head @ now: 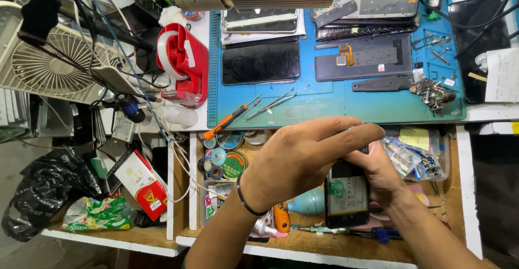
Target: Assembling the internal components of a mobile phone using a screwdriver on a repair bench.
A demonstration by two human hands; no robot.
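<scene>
Both of my hands are on an opened black smartphone (347, 197), held over the open drawer (324, 244) with its battery and inner parts facing up. My left hand (303, 158), with a dark band at the wrist, curls over the phone's top end with its fingers pressing there. My right hand (378, 174) grips the phone's right edge from the side. The top of the phone is hidden under my fingers.
A blue work mat (324, 101) on the bench carries a dark phone (260, 62), a grey back panel (363, 58), tweezers (270, 106), an orange-handled screwdriver (226, 122) and small metal parts (432, 93). A red tape dispenser (184, 61), a fan (48, 66) and cables lie left.
</scene>
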